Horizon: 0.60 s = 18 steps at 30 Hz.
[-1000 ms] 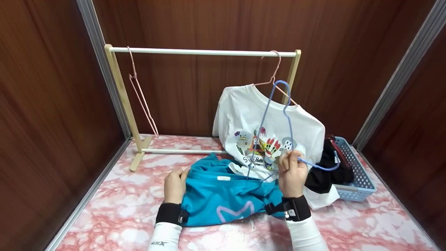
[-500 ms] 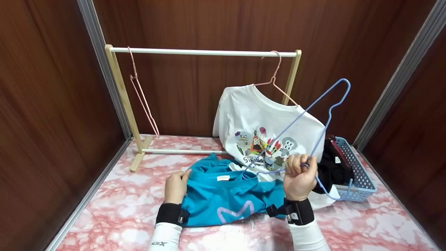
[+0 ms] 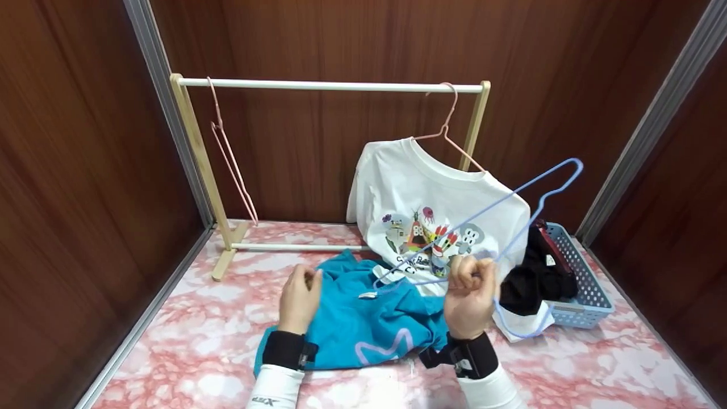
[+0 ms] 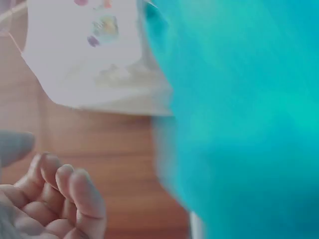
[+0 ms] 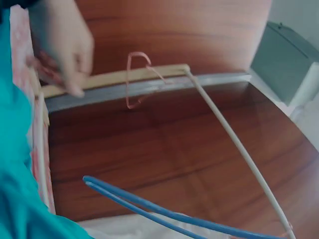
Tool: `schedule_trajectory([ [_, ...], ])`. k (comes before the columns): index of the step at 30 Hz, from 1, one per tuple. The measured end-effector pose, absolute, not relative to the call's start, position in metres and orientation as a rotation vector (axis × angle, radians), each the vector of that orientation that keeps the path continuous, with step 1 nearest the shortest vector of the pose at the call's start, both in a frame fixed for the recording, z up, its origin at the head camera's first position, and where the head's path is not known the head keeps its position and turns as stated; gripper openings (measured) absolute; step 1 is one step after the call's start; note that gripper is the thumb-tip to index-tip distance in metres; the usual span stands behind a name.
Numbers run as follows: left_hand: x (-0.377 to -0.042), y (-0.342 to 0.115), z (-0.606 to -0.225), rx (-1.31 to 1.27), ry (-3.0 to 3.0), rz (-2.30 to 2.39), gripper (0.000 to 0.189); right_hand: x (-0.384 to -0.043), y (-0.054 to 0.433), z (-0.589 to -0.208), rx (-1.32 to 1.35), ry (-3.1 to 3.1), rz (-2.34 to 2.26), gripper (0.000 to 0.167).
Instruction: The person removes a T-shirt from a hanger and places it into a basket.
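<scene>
A blue hanger is gripped in my right hand, its hook curving below and to the right of the fist. One shoulder end points up right; the other lies at the collar of a teal T-shirt with a lilac star outline. Whether that end is inside the collar I cannot tell. My left hand is lifted over the shirt's left side, its fingers loosely curled. In the left wrist view the fingers hold nothing and the thumb stands apart. The right wrist view shows the hanger's blue tube close up.
Behind stands a rack with a white rail. A pink hanger hangs at its left, and a white printed T-shirt on another at its right. A blue basket with dark clothes stands at the right. Wooden panels enclose the table.
My left hand has let go of the teal shirt's edge and lifted slightly right. My right hand has swung the hanger rightward and lowered it; the shirt's collar has sagged.
</scene>
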<state>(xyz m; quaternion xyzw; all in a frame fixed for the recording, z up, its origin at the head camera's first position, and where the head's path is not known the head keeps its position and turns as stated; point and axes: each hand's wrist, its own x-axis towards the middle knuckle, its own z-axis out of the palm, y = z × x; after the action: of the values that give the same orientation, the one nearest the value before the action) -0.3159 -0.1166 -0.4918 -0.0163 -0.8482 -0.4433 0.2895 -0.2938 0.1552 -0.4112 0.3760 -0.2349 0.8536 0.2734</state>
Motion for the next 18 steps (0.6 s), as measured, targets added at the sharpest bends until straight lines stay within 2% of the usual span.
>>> schedule_trajectory([
  [5,-0.305,-0.083,-0.476,-0.395,-2.086,-1.264,0.009,-0.290,0.142,-0.417,1.049,-0.727,2.269,0.037],
  [11,-0.289,-0.051,-0.467,-0.813,-2.103,-1.258,0.021,-0.284,0.130,-0.423,1.130,-0.812,2.235,0.031],
  [14,-0.285,-0.045,-0.467,-0.886,-2.200,-1.237,0.018,-0.281,0.126,-0.425,1.158,-0.859,2.247,0.030],
  [18,-0.284,-0.045,-0.467,-0.865,-2.297,-1.201,0.033,-0.278,0.123,-0.427,1.178,-0.911,2.282,0.028],
])
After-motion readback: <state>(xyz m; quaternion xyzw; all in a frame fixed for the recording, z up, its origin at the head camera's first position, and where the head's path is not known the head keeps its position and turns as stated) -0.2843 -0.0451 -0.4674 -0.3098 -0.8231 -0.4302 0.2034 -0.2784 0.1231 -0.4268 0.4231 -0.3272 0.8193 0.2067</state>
